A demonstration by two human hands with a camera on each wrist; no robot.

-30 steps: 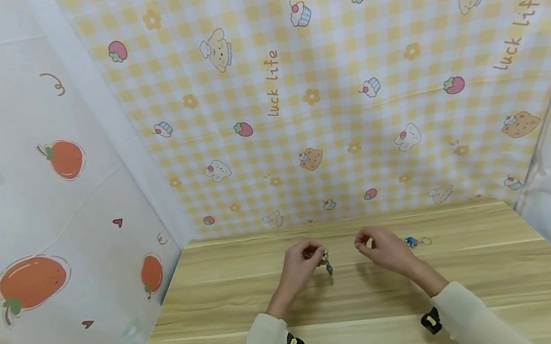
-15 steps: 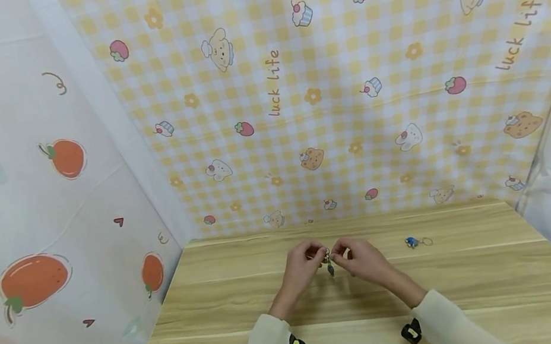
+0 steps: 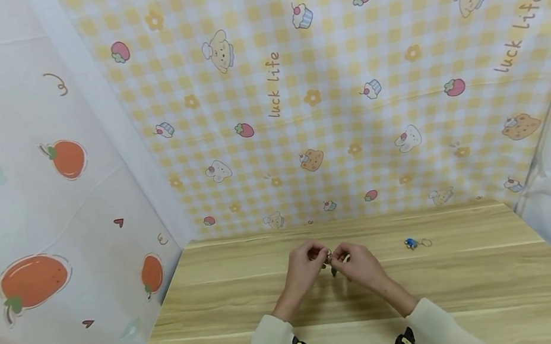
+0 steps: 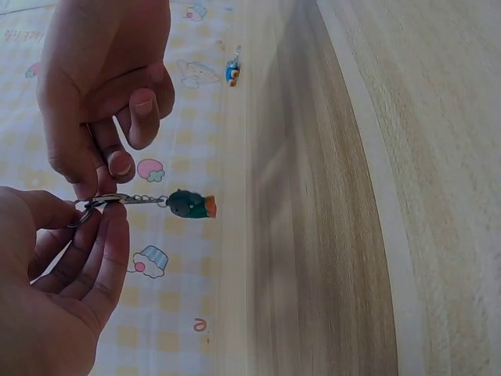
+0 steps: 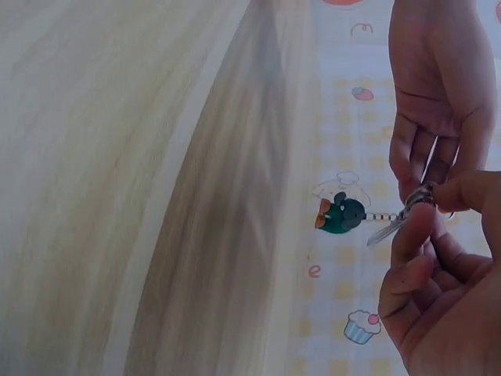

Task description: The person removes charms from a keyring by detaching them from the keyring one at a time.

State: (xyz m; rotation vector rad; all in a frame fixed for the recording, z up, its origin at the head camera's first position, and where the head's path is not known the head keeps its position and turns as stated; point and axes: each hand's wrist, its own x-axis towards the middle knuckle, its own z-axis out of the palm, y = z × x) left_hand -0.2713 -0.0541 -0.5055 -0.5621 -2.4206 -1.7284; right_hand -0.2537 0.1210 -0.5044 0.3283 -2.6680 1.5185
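A metal keyring [image 4: 88,207] carries a short chain and a small dark green charm [image 4: 190,205] with an orange end. My left hand [image 3: 316,256] and right hand [image 3: 342,256] meet above the middle of the wooden table [image 3: 254,308] and both pinch this ring. The charm [image 3: 333,271] dangles below the fingers. In the left wrist view, my left hand [image 4: 94,218] holds the ring from below and the right hand [image 4: 117,117] pinches it from above. In the right wrist view, the charm [image 5: 340,214] hangs left of my right hand [image 5: 423,219], and a thin silver piece [image 5: 383,232] sticks out beside the ring.
A second small keychain with a blue charm [image 3: 412,243] lies on the table to the right of my hands, also seen as the blue charm [image 4: 232,72]. Patterned cloth walls [image 3: 307,101] close in the table at the back and both sides.
My right hand has moved left, from beside the blue keychain, to meet the left hand and take hold of the keyring. The left hand has stayed in place.
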